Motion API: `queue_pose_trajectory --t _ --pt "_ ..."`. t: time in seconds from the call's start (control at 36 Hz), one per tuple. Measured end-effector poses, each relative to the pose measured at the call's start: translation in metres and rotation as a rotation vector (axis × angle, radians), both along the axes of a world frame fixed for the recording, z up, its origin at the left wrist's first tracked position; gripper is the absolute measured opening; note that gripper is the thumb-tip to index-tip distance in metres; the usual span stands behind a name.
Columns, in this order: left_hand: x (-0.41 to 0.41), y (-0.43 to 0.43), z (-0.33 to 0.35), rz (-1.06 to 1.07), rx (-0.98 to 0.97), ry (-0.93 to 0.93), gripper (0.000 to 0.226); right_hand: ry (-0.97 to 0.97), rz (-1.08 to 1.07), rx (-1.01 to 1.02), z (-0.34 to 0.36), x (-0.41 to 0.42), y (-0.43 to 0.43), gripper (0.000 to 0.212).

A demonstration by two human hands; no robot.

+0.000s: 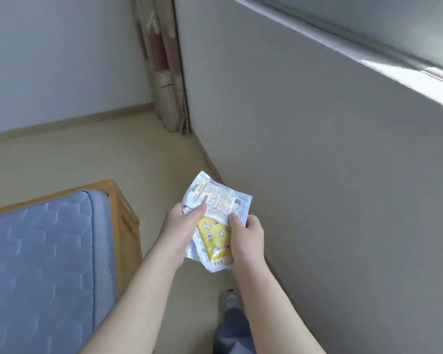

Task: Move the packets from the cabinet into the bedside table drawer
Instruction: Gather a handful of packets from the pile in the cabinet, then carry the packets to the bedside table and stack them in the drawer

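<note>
Both of my hands hold a small stack of packets in front of me, above the floor. The top one is a white packet [223, 200] with printed text; under it lies a yellow packet [214, 238] with stars and moons in a clear wrapper. My left hand [182, 226] grips the stack's left edge, thumb on top. My right hand [246, 236] grips the right edge. Neither the cabinet nor the bedside table drawer is in view.
A bed with a blue quilted mattress [41, 264] in a wooden frame [125, 221] stands at the left. A grey wall [317, 175] under a window sill [394, 60] runs along the right. A curtain [164, 72] hangs in the far corner. My foot [232, 300] is on the beige floor.
</note>
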State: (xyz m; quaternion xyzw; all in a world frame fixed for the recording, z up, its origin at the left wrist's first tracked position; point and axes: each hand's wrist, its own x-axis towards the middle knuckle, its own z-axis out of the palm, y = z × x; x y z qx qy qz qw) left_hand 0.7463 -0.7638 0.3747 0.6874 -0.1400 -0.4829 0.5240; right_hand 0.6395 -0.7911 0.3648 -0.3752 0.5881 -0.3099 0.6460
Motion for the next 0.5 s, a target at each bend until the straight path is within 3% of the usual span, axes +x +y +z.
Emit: queue_pose_trajectory --t 0.31,0.5 --pt "0.121 -0.152 0.058 0.297 -0.142 -0.033 0.007 -0.091 0.252 -0.188 0.050 0.136 -0.183 0.002" --pt "0.223 -0.187 0.069 0.554 -0.236 0.017 0.030 -0.182 0.456 -0.213 0.066 0.255 -0.233 0.003"
